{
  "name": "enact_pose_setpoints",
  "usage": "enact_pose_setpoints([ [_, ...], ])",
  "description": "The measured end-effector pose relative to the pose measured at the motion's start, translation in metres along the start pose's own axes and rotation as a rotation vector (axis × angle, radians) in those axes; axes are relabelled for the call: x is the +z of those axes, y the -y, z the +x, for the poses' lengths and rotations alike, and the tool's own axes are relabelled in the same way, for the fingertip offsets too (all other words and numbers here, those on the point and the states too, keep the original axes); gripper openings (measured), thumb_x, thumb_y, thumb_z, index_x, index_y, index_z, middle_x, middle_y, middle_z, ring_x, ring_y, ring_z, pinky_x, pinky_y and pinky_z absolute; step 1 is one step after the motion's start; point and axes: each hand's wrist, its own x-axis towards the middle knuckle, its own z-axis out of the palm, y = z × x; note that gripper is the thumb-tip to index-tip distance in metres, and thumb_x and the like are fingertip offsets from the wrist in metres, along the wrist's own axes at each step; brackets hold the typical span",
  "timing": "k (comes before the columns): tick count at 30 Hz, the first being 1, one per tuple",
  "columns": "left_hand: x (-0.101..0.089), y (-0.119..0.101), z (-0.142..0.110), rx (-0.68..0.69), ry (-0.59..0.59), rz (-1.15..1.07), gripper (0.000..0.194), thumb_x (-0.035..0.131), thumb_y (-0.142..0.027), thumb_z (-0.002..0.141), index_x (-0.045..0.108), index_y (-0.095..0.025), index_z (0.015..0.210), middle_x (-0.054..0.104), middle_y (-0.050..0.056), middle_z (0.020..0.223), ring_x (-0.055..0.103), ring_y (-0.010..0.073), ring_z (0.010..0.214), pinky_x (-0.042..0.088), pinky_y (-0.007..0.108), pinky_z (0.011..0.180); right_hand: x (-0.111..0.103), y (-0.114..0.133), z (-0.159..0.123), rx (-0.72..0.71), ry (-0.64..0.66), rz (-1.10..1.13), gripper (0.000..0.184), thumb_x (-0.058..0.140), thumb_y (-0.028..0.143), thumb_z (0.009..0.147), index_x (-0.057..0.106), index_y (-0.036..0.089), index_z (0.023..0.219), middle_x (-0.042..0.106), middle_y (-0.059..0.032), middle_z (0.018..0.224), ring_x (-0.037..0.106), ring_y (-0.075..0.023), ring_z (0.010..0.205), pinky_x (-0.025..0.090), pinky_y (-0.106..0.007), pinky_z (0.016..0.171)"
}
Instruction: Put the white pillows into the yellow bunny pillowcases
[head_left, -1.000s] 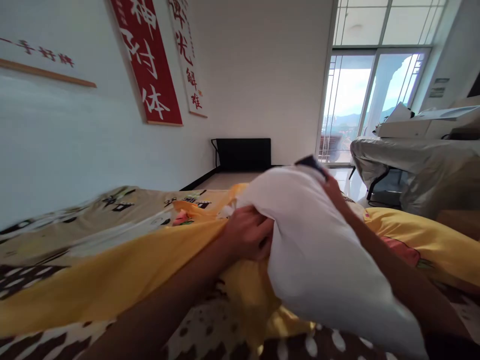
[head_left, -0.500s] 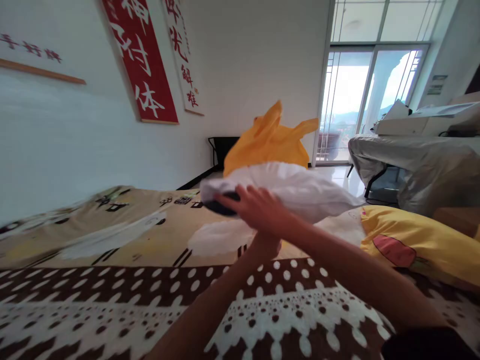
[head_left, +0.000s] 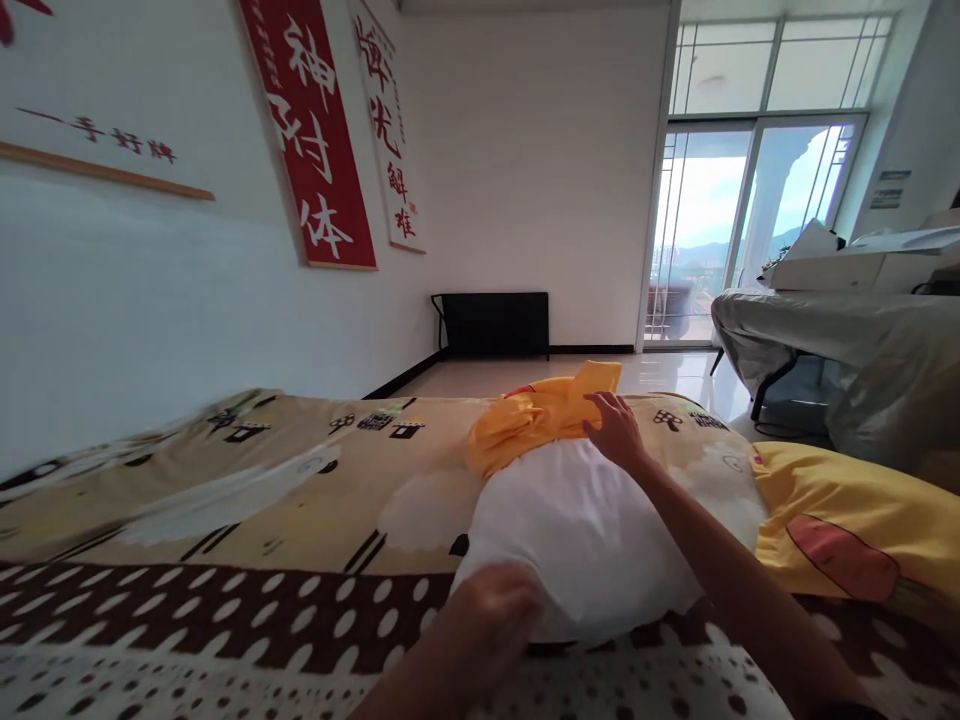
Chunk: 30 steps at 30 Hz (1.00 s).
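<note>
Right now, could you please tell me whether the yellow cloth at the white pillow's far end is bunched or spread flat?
Bunched: the yellow cloth lies in gathered folds against the white pillow, one flap sticking up.

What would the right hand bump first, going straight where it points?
Probably the orange-yellow cloth, bunched at the far end of the white pillow. The right hand seems to touch it, though depth is unclear.

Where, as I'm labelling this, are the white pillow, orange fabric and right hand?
White pillow (head_left: 574, 530), head view: middle of upper surface.
Orange fabric (head_left: 529, 420), head view: bunched middle.
Right hand (head_left: 618, 430), head view: back of hand.
</note>
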Motion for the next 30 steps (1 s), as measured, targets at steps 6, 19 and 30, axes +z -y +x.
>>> enact_pose_setpoints([
  [6, -0.028, 0.074, 0.082, -0.335, -0.367, 0.369, 0.031, 0.039, -0.017, 0.084, 0.055, -0.016, 0.111, 0.060, 0.013, 0.116, 0.052, 0.0237, 0.113, 0.038, 0.038, 0.100, 0.030, -0.026, 0.044, 0.038, 0.119, -0.236, 0.047, 0.037, 0.022, 0.089, 0.044, 0.022, 0.135, 0.039, -0.0087, 0.144, 0.037, -0.0242, 0.128, 0.033, -0.042, 0.097],
  [19, -0.044, 0.161, 0.124, -0.501, -0.348, 0.424, 0.023, 0.045, -0.013, 0.078, 0.058, -0.019, 0.096, 0.069, 0.008, 0.093, 0.064, 0.0196, 0.086, 0.045, 0.027, 0.072, 0.023, -0.039, 0.078, -0.094, 0.327, -0.471, 0.036, 0.047, 0.003, 0.076, 0.066, 0.011, 0.106, 0.070, -0.0165, 0.090, 0.064, -0.0223, 0.093, 0.031, -0.039, 0.098],
  [30, -0.175, 0.056, 0.041, -0.176, -0.537, 0.384, 0.013, 0.043, -0.013, 0.072, 0.049, -0.017, 0.061, 0.062, 0.010, 0.110, 0.056, 0.0216, 0.096, 0.044, 0.034, 0.086, -0.150, -0.028, -0.020, -0.376, 0.064, -0.536, 0.023, 0.041, 0.016, 0.086, 0.063, 0.021, 0.092, 0.068, -0.0065, 0.079, 0.061, -0.0167, 0.071, 0.034, -0.025, 0.059],
])
